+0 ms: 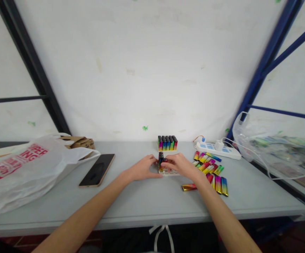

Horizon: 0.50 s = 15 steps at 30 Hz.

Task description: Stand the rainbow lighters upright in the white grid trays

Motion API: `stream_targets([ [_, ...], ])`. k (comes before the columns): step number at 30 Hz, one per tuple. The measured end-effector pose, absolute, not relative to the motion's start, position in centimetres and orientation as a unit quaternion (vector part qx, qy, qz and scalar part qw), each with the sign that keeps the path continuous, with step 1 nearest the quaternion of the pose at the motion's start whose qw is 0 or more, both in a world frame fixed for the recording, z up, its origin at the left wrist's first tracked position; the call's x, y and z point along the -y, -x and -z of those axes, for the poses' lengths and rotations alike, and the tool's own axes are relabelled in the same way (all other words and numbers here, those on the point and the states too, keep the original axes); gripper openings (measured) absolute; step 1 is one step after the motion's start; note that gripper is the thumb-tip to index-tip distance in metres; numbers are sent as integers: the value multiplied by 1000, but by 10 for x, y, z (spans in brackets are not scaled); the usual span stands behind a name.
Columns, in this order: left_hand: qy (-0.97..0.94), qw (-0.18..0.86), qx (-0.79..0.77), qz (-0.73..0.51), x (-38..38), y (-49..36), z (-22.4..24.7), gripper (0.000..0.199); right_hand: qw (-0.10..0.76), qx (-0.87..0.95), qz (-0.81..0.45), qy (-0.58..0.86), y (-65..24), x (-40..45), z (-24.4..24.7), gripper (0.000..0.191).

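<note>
Multicoloured metallic lighters with black tops stand in a column at the left end of a white tray with holes. My left hand is curved around that end, its thumb at the front corner and its fingers by the standing lighters. My right hand reaches over the tray from the right. Its fingers are pinched on a lighter beside the column; the fingers partly hide it. Behind the tray, a filled block of upright lighters stands in neat rows.
Several loose lighters lie right of the tray, some under my right forearm. A white power strip with cables sits behind them. Leftward are a black phone, a white plastic bag and cardboard. A clear bag is far right.
</note>
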State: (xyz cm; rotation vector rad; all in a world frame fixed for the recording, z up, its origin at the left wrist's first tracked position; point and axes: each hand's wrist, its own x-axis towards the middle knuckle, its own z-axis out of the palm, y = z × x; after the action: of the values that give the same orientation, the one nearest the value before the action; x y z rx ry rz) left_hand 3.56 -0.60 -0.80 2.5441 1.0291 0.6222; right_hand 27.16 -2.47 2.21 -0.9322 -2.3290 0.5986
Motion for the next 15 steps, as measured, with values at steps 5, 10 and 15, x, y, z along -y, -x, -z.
stream_targets([
  [5, -894, 164, -358, -214, 6, -35, 7, 60, 249, 889, -174, 342, -265, 24, -21, 34],
  [10, -895, 152, -362, -212, 6, -35, 10, 56, 242, 875, -111, 405, -260, 26, -13, 39],
  [15, -890, 129, -396, -188, 13, -32, -3, 85, 260, 864, -161, 400, -277, 26, -32, 46],
])
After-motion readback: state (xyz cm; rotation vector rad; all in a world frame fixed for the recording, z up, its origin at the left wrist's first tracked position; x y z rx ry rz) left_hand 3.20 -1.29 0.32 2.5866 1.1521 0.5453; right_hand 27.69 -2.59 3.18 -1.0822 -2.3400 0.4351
